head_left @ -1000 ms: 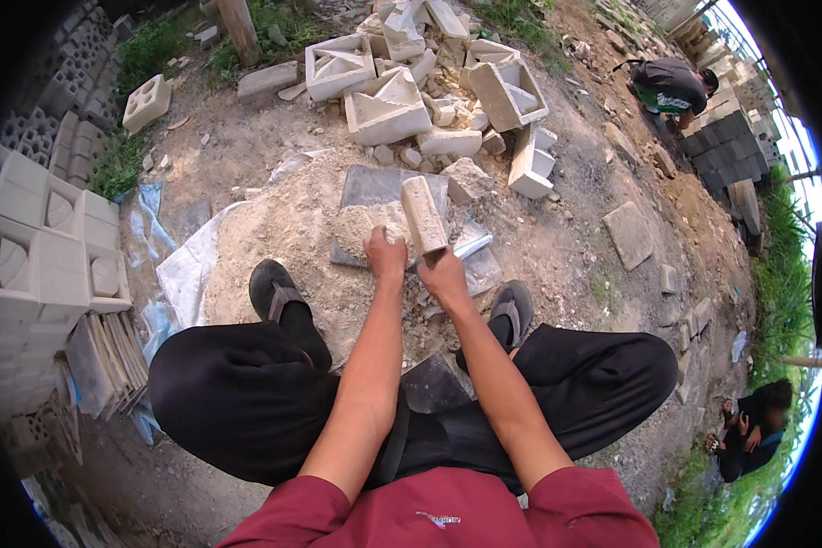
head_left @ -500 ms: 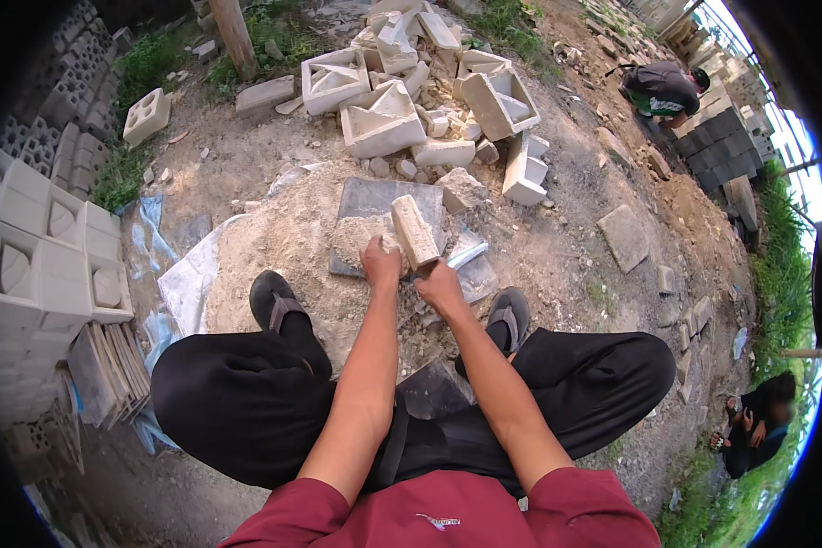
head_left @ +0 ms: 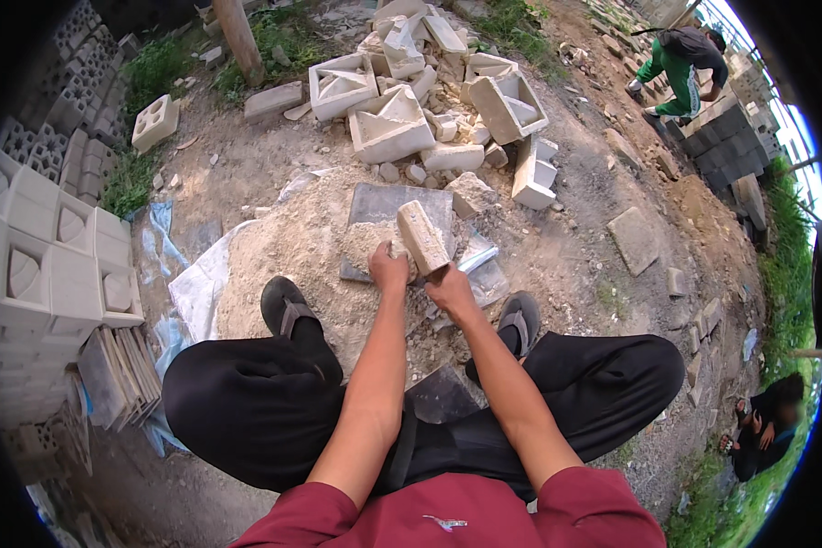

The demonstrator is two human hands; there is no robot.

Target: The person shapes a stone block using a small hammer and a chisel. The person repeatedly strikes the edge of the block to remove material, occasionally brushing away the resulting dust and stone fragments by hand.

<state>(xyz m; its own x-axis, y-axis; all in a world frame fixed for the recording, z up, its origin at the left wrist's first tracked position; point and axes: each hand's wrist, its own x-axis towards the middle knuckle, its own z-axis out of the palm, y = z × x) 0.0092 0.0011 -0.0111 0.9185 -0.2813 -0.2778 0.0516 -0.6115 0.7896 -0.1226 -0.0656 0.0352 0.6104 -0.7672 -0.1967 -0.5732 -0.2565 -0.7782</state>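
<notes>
In my right hand [head_left: 452, 289] is a pale, dust-coated oblong block [head_left: 423, 236], gripped at its near end and tilted above a dark flat slab [head_left: 400, 203]. Whether the block has a handle is hidden by my fist. Close to its left side, my left hand [head_left: 389, 268] is down at a heap of crushed pale crumbs [head_left: 367, 239] on the slab. Its fingers are curled, and what they hold, if anything, I cannot make out. A wide mound of pale grit [head_left: 279, 242] spreads to the left of the slab, between my feet and a white sheet [head_left: 198, 290].
Broken pale blocks [head_left: 393, 125] are piled beyond the slab. Stacked moulded blocks [head_left: 50, 251] and leaning boards [head_left: 117, 374] line the left. A person [head_left: 680, 68] bends by dark blocks at the far right; another person [head_left: 765, 427] sits at the lower right.
My hands keep nearly the same pose over the slab, and the block stays in my right hand. The whole view has shifted slightly. The far-right person has risen from a crouch to a bend.
</notes>
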